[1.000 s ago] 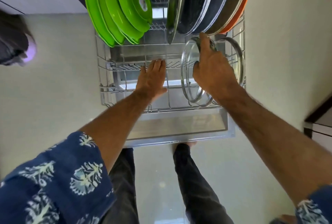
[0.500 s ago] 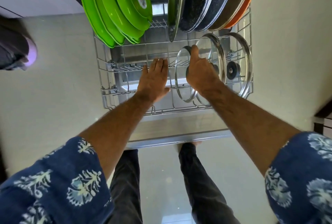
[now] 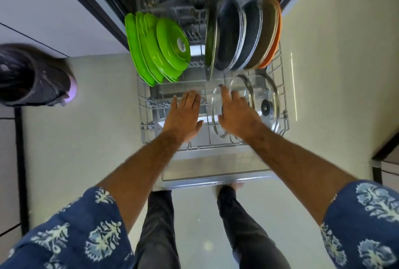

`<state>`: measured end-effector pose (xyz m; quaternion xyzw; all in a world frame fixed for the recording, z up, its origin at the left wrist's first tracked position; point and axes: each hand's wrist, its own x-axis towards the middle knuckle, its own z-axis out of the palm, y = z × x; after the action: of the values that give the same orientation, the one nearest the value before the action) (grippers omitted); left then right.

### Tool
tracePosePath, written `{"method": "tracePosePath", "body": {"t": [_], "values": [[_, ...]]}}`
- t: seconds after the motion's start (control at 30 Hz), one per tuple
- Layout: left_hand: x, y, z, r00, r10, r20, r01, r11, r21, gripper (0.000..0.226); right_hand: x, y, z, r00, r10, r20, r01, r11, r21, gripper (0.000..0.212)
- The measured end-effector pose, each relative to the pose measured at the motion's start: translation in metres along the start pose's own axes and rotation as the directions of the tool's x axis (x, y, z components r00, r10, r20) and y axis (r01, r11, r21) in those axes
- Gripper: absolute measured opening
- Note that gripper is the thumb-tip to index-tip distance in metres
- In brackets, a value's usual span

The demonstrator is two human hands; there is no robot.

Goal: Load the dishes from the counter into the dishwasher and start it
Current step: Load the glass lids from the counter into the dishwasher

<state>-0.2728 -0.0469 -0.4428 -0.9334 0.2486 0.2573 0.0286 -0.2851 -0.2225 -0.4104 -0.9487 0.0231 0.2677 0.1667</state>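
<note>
Currently, glass lid (image 3: 217, 115): I judge it fragile, slippery; grip by rim.
Right hand (image 3: 236, 113): fingers loosely round lid rim.
Left hand (image 3: 183, 115): flat, holding nothing, over rack (image 3: 146, 115).

I can read no words, brands or numbers anywhere in front of me. The small round white sticker (image 3: 181, 44) on the bottom of the front green plate (image 3: 171, 45) carries print, but it is too blurred and small for me to make out.
</note>
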Motion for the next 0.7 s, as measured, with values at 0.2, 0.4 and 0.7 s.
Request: {"method": "tracePosePath", "body": {"t": [0.2,0.4,0.7], "values": [[-0.092,-0.004,-0.107,0.971,-0.124,-0.206,0.123,0.992,-0.017,0.082,-0.063,-0.039,-0.095,0.931,-0.354,-0.088,0.304,0.886,-0.349,0.086],[-0.216,-0.017,-0.218,0.897,-0.269,-0.351,0.273,0.961,-0.040,0.084,-0.141,-0.118,-0.198,0.833,-0.535,-0.140,0.429,0.785,-0.447,0.092],[-0.409,-0.103,-0.297,0.739,-0.427,-0.521,0.471,0.881,-0.053,0.086,-0.234,-0.309,-0.262,0.660,-0.723,-0.207,0.532,0.643,-0.551,0.089]]}}
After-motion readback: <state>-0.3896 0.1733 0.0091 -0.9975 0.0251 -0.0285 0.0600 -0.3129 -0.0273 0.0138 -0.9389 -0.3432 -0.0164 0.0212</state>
